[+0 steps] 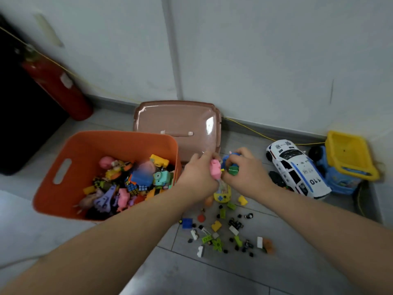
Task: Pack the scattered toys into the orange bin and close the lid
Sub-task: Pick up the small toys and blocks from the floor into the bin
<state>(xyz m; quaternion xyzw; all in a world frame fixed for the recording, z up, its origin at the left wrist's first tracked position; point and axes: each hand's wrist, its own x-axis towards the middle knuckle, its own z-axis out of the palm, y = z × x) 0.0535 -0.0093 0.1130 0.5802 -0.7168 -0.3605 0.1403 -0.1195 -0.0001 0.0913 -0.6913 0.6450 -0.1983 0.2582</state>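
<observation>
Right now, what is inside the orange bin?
Small toys fill the orange bin: a teal camera, a puzzle cube, a pink figure. Whatever lies beneath is covered.

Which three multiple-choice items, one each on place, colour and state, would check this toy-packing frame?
1. Where is the lid? A on the orange bin; B on the floor behind the bin; C in a grip.
2. What colour is the toy that the left grip holds? A pink; B black; C white.
3. The bin is: A shut; B open, holding toys; C open, empty.
Key: 1 B, the lid lies by the wall; 2 A, pink shows in the grip; 3 B, toys cover its bottom, uncovered.
</observation>
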